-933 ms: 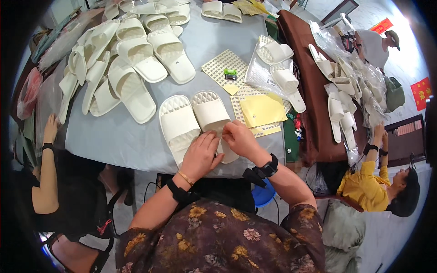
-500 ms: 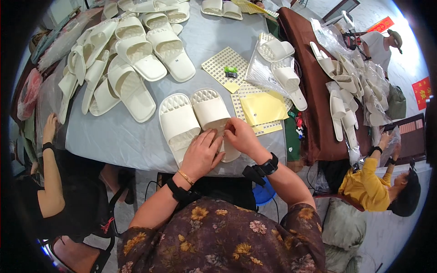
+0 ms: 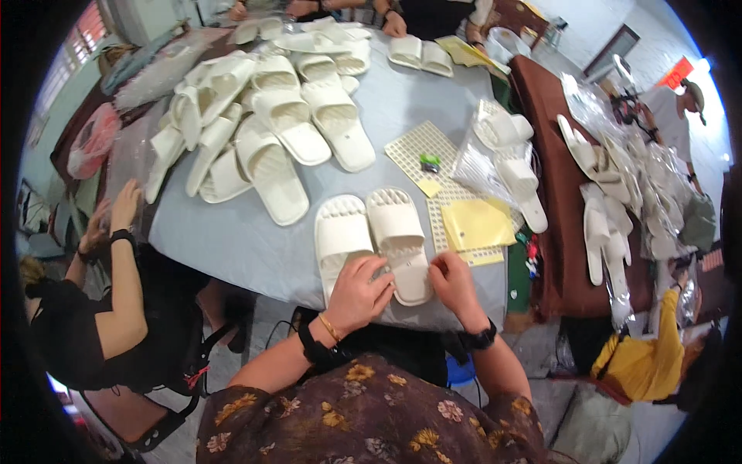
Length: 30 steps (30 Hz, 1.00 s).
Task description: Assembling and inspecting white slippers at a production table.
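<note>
Two cream slippers lie side by side before me, toes away from me: a left slipper (image 3: 343, 236) and a right slipper (image 3: 398, 220). My left hand (image 3: 358, 292) lies over the heel of the left slipper, its fingers bent together and their tips at the gap between the pair. Whatever they may pinch is hidden. Off the outer edge of the right slipper, my right hand (image 3: 456, 284) is closed, thumb against curled fingers; anything between them is too small to make out. A tiny dark mark shows on the right slipper's insole.
Sticker sheets (image 3: 417, 151) and a yellow backing sheet (image 3: 483, 226) lie to the right, beside a bagged slipper pair (image 3: 519, 182). A slipper pile (image 3: 270, 100) covers the far left. Wrapped slippers (image 3: 595, 216) rest on a brown surface (image 3: 541, 100). Co-workers sit around.
My right hand has moved off the right slipper to its right side, baring the insole. My left hand has shifted toward the left slipper's heel. The whole view has moved.
</note>
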Available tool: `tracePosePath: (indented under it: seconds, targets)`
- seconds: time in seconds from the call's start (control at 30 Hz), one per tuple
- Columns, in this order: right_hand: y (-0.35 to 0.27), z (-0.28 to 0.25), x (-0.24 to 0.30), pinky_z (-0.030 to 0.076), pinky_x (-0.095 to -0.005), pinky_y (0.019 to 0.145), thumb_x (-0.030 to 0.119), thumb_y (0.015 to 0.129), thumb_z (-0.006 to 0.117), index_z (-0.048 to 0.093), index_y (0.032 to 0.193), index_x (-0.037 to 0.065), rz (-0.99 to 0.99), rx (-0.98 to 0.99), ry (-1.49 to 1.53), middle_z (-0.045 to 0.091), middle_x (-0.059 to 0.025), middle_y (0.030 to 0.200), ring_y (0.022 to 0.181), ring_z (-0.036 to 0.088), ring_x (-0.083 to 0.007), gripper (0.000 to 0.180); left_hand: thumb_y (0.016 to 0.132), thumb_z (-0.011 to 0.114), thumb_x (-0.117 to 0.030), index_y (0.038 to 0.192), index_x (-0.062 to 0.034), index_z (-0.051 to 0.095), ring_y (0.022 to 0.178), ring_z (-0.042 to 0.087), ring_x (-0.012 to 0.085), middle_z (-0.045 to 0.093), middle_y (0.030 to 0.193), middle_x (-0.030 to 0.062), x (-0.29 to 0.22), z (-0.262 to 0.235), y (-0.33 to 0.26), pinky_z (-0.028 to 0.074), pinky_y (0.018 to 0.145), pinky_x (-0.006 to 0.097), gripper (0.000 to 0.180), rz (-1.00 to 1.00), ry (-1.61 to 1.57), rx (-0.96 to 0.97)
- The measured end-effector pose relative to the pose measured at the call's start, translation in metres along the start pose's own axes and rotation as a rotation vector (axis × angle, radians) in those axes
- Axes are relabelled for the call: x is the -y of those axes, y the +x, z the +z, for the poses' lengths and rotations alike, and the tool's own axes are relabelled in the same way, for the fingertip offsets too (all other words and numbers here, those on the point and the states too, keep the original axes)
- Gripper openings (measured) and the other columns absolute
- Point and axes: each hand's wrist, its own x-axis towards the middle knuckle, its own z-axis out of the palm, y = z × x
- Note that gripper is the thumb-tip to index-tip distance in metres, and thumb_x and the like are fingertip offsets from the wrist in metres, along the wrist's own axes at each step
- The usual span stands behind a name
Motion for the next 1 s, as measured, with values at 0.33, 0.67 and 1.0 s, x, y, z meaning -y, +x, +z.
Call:
tracePosePath:
  seconds: [0.33, 0.67, 1.0]
  targets:
    - [-0.037, 0.007, -0.007, 0.050, -0.0348, 0.066, 0.006, 0.088, 0.065, 0.064, 0.093, 0.001, -0.057, -0.066, 0.072, 0.063, -0.0142, 0.081, 0.070, 0.063, -0.0270, 0.007, 0.087, 0.066, -0.047, 0.135, -0.0123, 0.056, 0.099, 0.056, 0.0380, 0.060, 0.104, 0.0223, -0.009, 0.002, 0.015, 0.044, 0.086, 0.048, 0.060, -0.342, 0.242, 0.167]
    - [-0.043, 0.014, -0.020, 0.048, -0.0276, 0.064, 0.003, 0.089, 0.064, 0.062, 0.095, 0.000, -0.113, -0.166, 0.148, 0.063, -0.0063, 0.077, 0.068, 0.058, -0.0125, 0.007, 0.085, 0.068, -0.051, 0.110, 0.0082, 0.059, 0.093, 0.058, 0.0440, 0.063, 0.091, 0.0263, -0.011, 0.007, 0.025, 0.042, 0.088, 0.052, 0.065, -0.342, 0.194, 0.171]
    - [-0.042, 0.013, -0.023, 0.049, -0.0288, 0.065, 0.002, 0.088, 0.064, 0.063, 0.093, -0.001, -0.062, -0.210, 0.175, 0.064, -0.0078, 0.078, 0.068, 0.059, -0.0148, 0.006, 0.078, 0.068, -0.067, 0.084, 0.0000, 0.065, 0.056, 0.057, 0.0385, 0.058, 0.063, 0.0214, 0.057, -0.143, 0.118, 0.049, 0.059, 0.045, 0.067, -0.262, 0.299, -0.097]
